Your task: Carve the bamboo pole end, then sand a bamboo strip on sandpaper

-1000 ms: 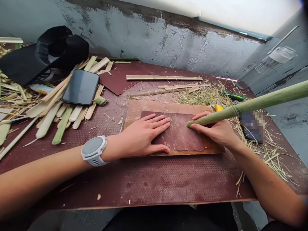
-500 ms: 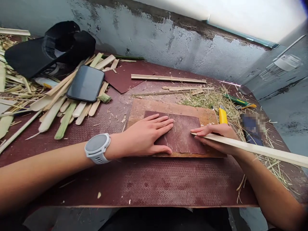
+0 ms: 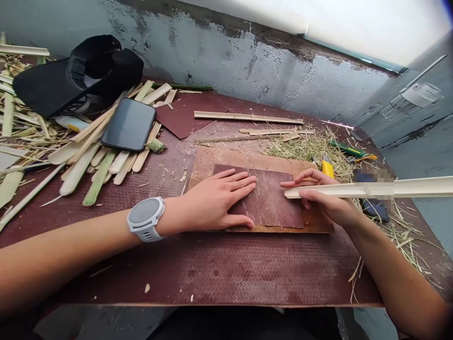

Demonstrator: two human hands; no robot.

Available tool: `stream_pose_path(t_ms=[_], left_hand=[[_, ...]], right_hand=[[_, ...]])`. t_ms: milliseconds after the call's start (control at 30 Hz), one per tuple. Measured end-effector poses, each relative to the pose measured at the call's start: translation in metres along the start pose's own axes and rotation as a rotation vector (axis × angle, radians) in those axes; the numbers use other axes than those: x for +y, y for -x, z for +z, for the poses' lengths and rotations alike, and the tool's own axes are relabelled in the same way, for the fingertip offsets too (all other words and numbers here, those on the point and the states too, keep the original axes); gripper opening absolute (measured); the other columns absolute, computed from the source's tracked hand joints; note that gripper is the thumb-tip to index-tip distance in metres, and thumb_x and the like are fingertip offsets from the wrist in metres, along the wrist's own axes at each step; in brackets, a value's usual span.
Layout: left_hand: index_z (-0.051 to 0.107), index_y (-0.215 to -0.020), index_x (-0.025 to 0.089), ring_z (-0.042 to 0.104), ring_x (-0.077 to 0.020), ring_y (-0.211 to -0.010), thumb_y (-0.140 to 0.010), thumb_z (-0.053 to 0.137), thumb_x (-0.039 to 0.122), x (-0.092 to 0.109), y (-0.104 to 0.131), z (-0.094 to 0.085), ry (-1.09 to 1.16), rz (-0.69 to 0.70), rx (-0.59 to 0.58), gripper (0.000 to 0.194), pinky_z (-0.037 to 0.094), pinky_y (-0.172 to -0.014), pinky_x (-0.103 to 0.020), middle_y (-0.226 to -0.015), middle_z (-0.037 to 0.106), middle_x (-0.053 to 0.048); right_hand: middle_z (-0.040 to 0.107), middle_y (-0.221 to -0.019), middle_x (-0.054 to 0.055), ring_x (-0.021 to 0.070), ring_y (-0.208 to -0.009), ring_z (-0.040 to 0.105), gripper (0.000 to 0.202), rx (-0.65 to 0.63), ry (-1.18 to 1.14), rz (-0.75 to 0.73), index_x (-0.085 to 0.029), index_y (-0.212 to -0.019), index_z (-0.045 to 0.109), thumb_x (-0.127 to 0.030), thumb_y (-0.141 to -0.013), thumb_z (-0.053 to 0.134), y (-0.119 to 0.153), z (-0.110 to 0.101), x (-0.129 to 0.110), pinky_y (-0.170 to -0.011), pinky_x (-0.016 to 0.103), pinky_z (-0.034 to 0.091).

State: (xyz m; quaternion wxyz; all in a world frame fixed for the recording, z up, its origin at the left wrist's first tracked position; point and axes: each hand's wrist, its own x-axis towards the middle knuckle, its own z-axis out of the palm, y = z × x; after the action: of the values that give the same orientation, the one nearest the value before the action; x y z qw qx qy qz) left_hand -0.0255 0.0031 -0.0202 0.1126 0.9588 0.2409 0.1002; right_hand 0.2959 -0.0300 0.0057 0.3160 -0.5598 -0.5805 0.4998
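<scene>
Across the dark red table point(image 3: 219, 269), which fills most of the view, lies a flat wooden board point(image 3: 208, 163) with a reddish-brown sheet of sandpaper point(image 3: 272, 200) on top of it. Over the right side runs a long bamboo strip point(image 3: 410, 187), the pale, cream-coloured inner face turned toward the camera; it is thin and straight, its left end cut blunt, and it reaches from above the sandpaper out past the right edge of the view. Its left end hangs just over the right part of the sheet; whether it touches the sheet cannot be told. The left hand point(image 3: 215, 200), a white watch point(image 3: 146, 219) on its wrist, lies flat with its fingers stretched out side by side, pressing the left part of the sandpaper down. The right hand point(image 3: 327, 200) pinches the strip near its left end, thumb behind and fingers curled beneath. Far left, a pile of split bamboo pieces point(image 3: 88, 160) carries a black phone point(image 3: 129, 125). A yellow utility knife point(image 3: 327, 167) lies just beyond the right hand.
</scene>
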Motion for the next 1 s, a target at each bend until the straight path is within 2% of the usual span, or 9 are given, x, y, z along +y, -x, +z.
stream_pose_path(t_ms=[100, 233, 367, 467, 533, 667, 800, 933, 1000], left_hand=[[0.048, -0.156, 0.010, 0.035, -0.0291, -0.157, -0.098, 0.047, 0.075, 0.000, 0.000, 0.000, 0.004, 0.000, 0.004, 0.088, 0.020, -0.132, -0.043, -0.167, 0.040, -0.013], [0.048, -0.157, 0.010, 0.036, -0.0293, -0.157, -0.098, 0.047, 0.075, -0.001, 0.000, 0.001, 0.010, 0.001, 0.010, 0.087, 0.020, -0.132, -0.044, -0.166, 0.041, -0.013], [0.048, -0.157, 0.008, 0.035, -0.0301, -0.157, -0.098, 0.047, 0.074, -0.001, 0.000, 0.003, 0.014, 0.002, 0.018, 0.088, 0.019, -0.133, -0.044, -0.167, 0.040, -0.014], [0.048, -0.156, 0.008, 0.034, -0.0304, -0.157, -0.098, 0.047, 0.074, -0.001, 0.000, 0.004, 0.024, 0.003, 0.029, 0.088, 0.020, -0.133, -0.045, -0.167, 0.040, -0.014], [0.047, -0.157, 0.008, 0.034, -0.0303, -0.157, -0.098, 0.046, 0.074, 0.000, 0.000, 0.004, 0.023, 0.002, 0.030, 0.088, 0.020, -0.133, -0.045, -0.167, 0.040, -0.014], [0.047, -0.157, 0.009, 0.035, -0.0302, -0.157, -0.099, 0.046, 0.074, 0.001, 0.000, 0.003, 0.018, -0.004, 0.024, 0.087, 0.020, -0.133, -0.045, -0.167, 0.040, -0.014], [0.049, -0.156, 0.010, 0.036, -0.0300, -0.157, -0.098, 0.046, 0.074, 0.001, -0.001, 0.002, 0.005, 0.012, 0.018, 0.086, 0.022, -0.132, -0.045, -0.166, 0.041, -0.013], [0.049, -0.156, 0.007, 0.036, -0.0304, -0.156, -0.099, 0.045, 0.074, 0.001, -0.001, 0.001, -0.011, 0.006, 0.020, 0.088, 0.022, -0.132, -0.045, -0.166, 0.041, -0.014], [0.049, -0.156, 0.007, 0.037, -0.0310, -0.156, -0.098, 0.046, 0.075, 0.001, -0.002, 0.001, -0.010, 0.004, 0.015, 0.089, 0.023, -0.132, -0.046, -0.166, 0.041, -0.014]], right_hand=[[0.079, -0.119, 0.009, 0.0153, -0.069, 0.069, 0.028, 0.072, 0.013, 0.036, -0.023, -0.094, 0.072, -0.047, -0.083, 0.082, -0.004, -0.003, 0.002, -0.061, 0.029, 0.058], [0.081, -0.106, 0.006, 0.0239, -0.093, 0.078, 0.034, 0.183, -0.034, 0.124, -0.024, -0.100, 0.079, -0.047, -0.076, 0.089, -0.006, -0.005, 0.006, -0.077, 0.032, 0.066], [0.080, -0.097, 0.005, 0.0234, -0.085, 0.079, 0.038, 0.200, -0.050, 0.136, -0.025, -0.095, 0.075, -0.048, -0.071, 0.093, 0.000, 0.008, 0.002, -0.071, 0.031, 0.067], [0.079, -0.087, 0.004, 0.0211, -0.075, 0.078, 0.036, 0.117, 0.023, 0.082, -0.024, -0.092, 0.074, -0.049, -0.074, 0.091, 0.003, 0.018, -0.004, -0.067, 0.030, 0.067], [0.079, -0.086, 0.005, 0.0210, -0.074, 0.078, 0.034, 0.077, 0.042, 0.065, -0.023, -0.090, 0.074, -0.048, -0.074, 0.091, 0.002, 0.019, -0.007, -0.067, 0.030, 0.067], [0.080, -0.094, 0.005, 0.0223, -0.079, 0.079, 0.034, 0.118, 0.010, 0.054, -0.023, -0.085, 0.072, -0.048, -0.073, 0.092, -0.001, 0.015, -0.007, -0.067, 0.031, 0.068], [0.079, -0.086, 0.005, 0.0223, -0.074, 0.077, 0.030, 0.053, 0.090, 0.023, -0.024, -0.087, 0.073, -0.047, -0.076, 0.089, 0.001, 0.016, -0.006, -0.067, 0.033, 0.067], [0.080, -0.091, 0.004, 0.0229, -0.082, 0.079, 0.034, 0.163, -0.031, 0.064, -0.024, -0.086, 0.071, -0.047, -0.073, 0.092, -0.001, 0.016, -0.005, -0.072, 0.034, 0.068], [0.079, -0.092, 0.004, 0.0218, -0.081, 0.079, 0.034, 0.162, -0.058, 0.066, -0.023, -0.085, 0.071, -0.047, -0.073, 0.092, -0.001, 0.018, -0.004, -0.072, 0.032, 0.068]])
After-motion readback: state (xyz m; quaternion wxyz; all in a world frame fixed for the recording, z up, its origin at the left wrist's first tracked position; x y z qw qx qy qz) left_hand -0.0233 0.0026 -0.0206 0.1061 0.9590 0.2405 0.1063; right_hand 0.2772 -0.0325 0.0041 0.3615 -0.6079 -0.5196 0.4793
